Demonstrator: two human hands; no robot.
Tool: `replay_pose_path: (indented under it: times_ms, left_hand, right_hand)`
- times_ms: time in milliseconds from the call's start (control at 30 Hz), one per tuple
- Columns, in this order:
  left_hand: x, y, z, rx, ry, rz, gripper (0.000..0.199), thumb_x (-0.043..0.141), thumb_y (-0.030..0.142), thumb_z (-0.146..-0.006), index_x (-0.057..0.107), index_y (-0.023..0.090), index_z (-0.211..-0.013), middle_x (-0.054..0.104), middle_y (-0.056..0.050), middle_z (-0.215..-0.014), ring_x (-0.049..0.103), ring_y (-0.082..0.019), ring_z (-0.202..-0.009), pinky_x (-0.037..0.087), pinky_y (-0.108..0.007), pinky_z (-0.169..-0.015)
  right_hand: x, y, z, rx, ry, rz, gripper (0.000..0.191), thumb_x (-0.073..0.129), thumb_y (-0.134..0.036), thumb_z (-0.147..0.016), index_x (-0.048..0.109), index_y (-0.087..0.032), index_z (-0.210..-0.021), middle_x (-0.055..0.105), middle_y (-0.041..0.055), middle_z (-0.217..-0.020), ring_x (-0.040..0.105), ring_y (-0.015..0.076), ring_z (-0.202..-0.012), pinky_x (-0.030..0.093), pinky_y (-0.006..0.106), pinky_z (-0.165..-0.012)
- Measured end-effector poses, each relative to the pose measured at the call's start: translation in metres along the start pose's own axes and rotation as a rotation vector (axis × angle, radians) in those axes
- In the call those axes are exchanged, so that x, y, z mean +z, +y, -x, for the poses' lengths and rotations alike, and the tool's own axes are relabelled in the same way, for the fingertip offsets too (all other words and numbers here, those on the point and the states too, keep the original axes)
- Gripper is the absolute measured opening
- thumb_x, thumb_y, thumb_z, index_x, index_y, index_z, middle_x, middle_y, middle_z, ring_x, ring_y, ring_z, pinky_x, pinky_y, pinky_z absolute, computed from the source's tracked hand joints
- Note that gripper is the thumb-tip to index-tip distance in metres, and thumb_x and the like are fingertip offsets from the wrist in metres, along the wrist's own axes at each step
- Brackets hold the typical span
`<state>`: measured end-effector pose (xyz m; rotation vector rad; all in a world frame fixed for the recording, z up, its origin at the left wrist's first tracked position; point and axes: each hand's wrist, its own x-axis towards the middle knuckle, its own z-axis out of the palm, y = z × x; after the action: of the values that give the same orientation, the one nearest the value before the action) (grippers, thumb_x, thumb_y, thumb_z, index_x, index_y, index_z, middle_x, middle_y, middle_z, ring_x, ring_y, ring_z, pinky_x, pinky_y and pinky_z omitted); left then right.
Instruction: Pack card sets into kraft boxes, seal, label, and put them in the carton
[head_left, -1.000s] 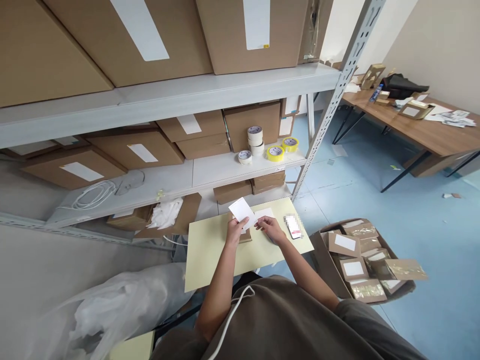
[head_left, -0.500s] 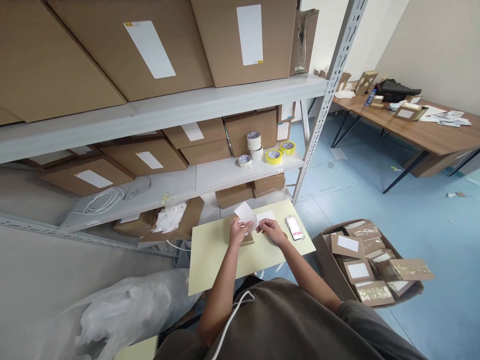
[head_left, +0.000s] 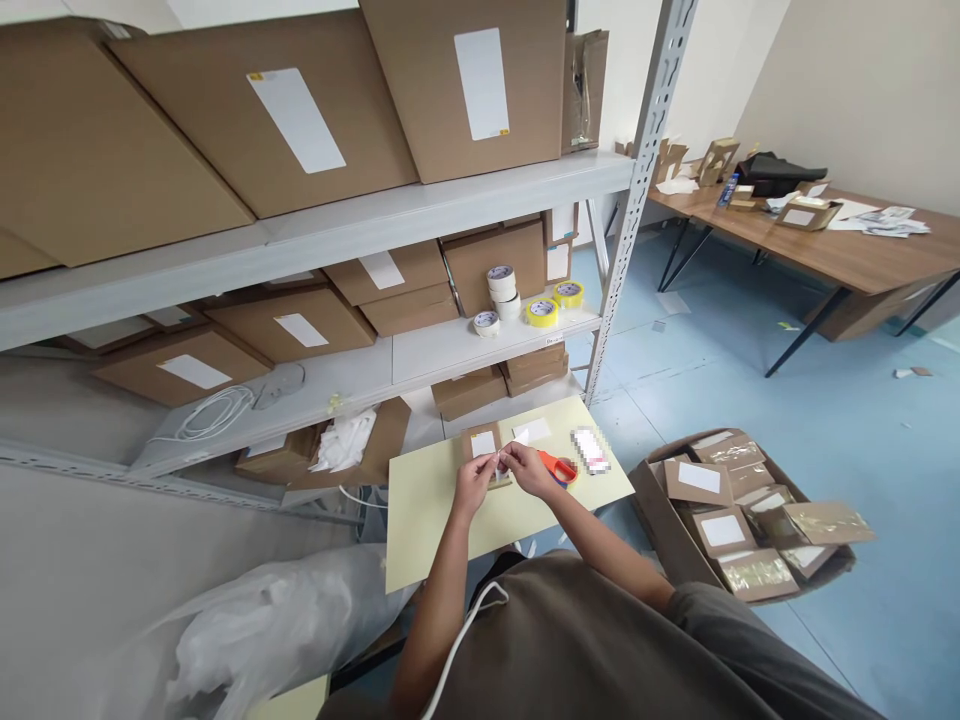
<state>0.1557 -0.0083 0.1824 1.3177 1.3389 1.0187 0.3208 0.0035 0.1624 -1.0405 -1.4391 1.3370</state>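
My left hand [head_left: 472, 484] and my right hand [head_left: 527, 468] meet over the pale yellow board [head_left: 424, 520]. Their fingertips are pinched together on a thin white piece of paper [head_left: 501, 456], mostly hidden by the fingers. Just behind and below them lies a small cardboard box [head_left: 469, 442] bearing a white label [head_left: 482, 443]. Partly covered by my right wrist are scissors with orange handles [head_left: 559, 467]. Another white sheet [head_left: 532, 430] lies flat beyond my right hand, and a phone [head_left: 591, 450], blurred out, rests at the board's right end.
A large carton [head_left: 649, 500] packed with small taped boxes stands on the floor at right. Ahead rises a metal shelf [head_left: 450, 350] with cartons and tape rolls [head_left: 501, 290]. Plastic wrapping [head_left: 277, 610] sits at left, a wooden table [head_left: 862, 250] at far right.
The white sheet my left hand held up no longer shows broad side up. My hands have come together, and the orange scissor handles and the box's label are now visible.
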Motion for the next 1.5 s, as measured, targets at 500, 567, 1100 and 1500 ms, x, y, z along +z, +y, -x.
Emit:
replay_pose_path:
  times_ms: [500, 567, 1100, 1500]
  left_hand:
    - [0.005, 0.014, 0.021, 0.302, 0.024, -0.268, 0.037, 0.060, 0.045, -0.099, 0.083, 0.017, -0.108, 0.081, -0.009, -0.101, 0.076, -0.022, -0.091, 0.064, -0.034, -0.082]
    - [0.006, 0.016, 0.021, 0.316, 0.032, -0.281, 0.038, 0.060, 0.045, -0.100, 0.084, 0.017, -0.106, 0.081, -0.009, -0.099, 0.076, -0.022, -0.089, 0.063, -0.034, -0.082]
    - [0.005, 0.020, 0.023, 0.449, 0.057, -0.441, 0.037, 0.052, 0.041, -0.105, 0.083, 0.022, -0.113, 0.081, -0.007, -0.102, 0.076, -0.021, -0.094, 0.062, -0.034, -0.089]
    - [-0.001, 0.014, 0.020, 0.428, 0.093, -0.440, 0.039, 0.049, 0.042, -0.107, 0.078, 0.024, -0.125, 0.081, -0.008, -0.106, 0.077, -0.020, -0.095, 0.062, -0.032, -0.089]
  right_hand:
    - [0.002, -0.014, 0.017, -0.032, 0.066, 0.042, 0.039, 0.054, -0.057, -0.099, 0.061, -0.024, -0.080, 0.066, 0.0013, -0.076, 0.059, 0.0190, -0.071, 0.047, 0.031, -0.069]
    - [0.001, -0.016, 0.018, -0.034, 0.070, 0.042, 0.039, 0.055, -0.058, -0.098, 0.061, -0.024, -0.080, 0.065, 0.0008, -0.074, 0.058, 0.0189, -0.069, 0.047, 0.031, -0.069]
    - [0.004, -0.034, 0.023, -0.038, 0.062, -0.032, 0.036, 0.054, -0.055, -0.100, 0.060, -0.024, -0.083, 0.064, 0.0005, -0.077, 0.059, 0.0190, -0.071, 0.048, 0.031, -0.069]
    - [0.007, -0.033, 0.010, -0.023, 0.013, -0.065, 0.033, 0.057, -0.054, -0.098, 0.062, -0.023, -0.087, 0.064, 0.0000, -0.078, 0.060, 0.0184, -0.073, 0.050, 0.031, -0.072]
